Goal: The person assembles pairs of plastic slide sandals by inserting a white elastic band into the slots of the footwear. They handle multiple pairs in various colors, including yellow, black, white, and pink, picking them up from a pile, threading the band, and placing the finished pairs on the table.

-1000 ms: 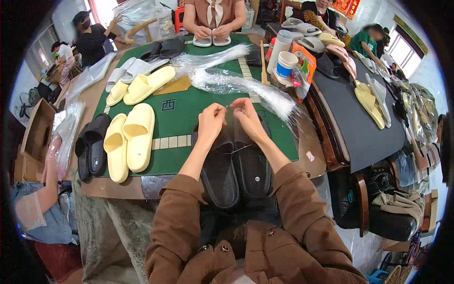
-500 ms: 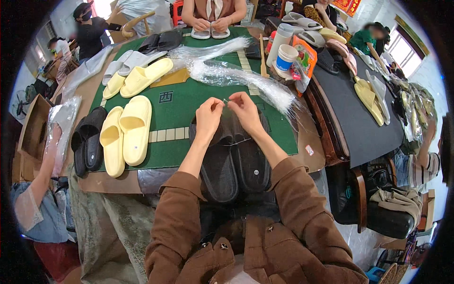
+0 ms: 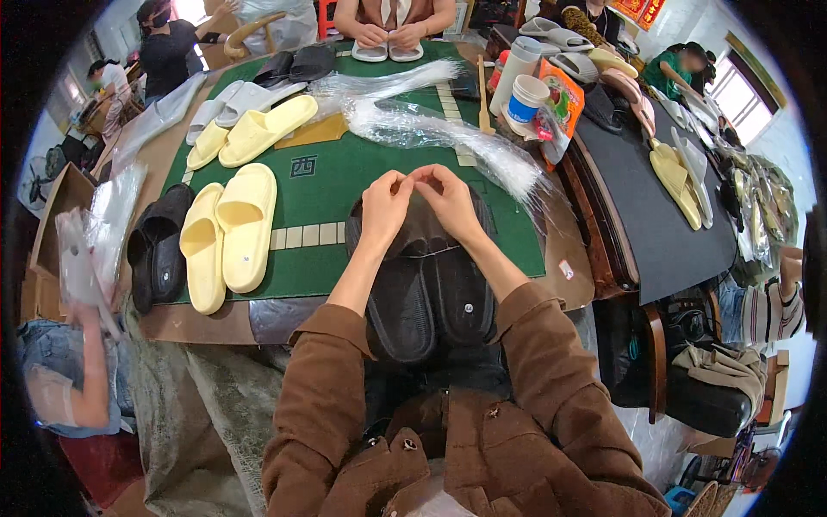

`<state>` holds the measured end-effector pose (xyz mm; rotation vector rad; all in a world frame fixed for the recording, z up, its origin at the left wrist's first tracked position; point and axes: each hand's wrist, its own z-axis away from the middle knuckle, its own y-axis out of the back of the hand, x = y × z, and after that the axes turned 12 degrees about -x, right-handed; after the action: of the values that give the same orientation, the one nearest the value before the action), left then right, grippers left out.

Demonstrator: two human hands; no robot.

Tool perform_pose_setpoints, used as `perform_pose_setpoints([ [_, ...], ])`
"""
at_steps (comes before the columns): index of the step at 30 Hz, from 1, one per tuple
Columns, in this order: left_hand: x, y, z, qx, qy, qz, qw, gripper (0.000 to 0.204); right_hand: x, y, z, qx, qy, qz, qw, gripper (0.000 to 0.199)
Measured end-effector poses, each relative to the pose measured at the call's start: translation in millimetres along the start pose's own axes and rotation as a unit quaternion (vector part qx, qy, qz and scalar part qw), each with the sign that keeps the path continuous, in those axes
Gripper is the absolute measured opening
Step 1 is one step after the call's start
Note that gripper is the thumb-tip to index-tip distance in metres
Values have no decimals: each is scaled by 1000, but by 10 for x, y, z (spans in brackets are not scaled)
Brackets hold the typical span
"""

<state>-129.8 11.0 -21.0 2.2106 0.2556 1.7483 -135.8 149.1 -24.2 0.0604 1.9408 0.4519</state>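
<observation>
A pair of black slippers [image 3: 426, 297] lies side by side inside a clear plastic bag at the near edge of the green table [image 3: 345, 185]. My left hand [image 3: 385, 203] and my right hand [image 3: 448, 198] meet above the toe end. Their fingertips pinch the open top of the bag together. Both brown sleeves come in from the lower edge.
A yellow slipper pair [image 3: 226, 233] and a black pair [image 3: 157, 246] lie at the left. A heap of clear bags [image 3: 431, 129] lies across the middle. White cups [image 3: 525, 95] stand at the right. Other people work at the far side and the left.
My hands have stayed together at the bag's top with small finger movements. The view has shifted slightly; the slippers have not moved.
</observation>
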Motion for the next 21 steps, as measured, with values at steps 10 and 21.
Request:
perform_pose_setpoints([
  [10, -66, 30, -2, 45, 26, 127, 991, 16, -25, -46, 4, 29, 41, 63, 997, 10],
  [21, 20, 39, 25, 61, 29, 140, 988, 19, -7, -40, 9, 44, 15, 48, 998, 11],
])
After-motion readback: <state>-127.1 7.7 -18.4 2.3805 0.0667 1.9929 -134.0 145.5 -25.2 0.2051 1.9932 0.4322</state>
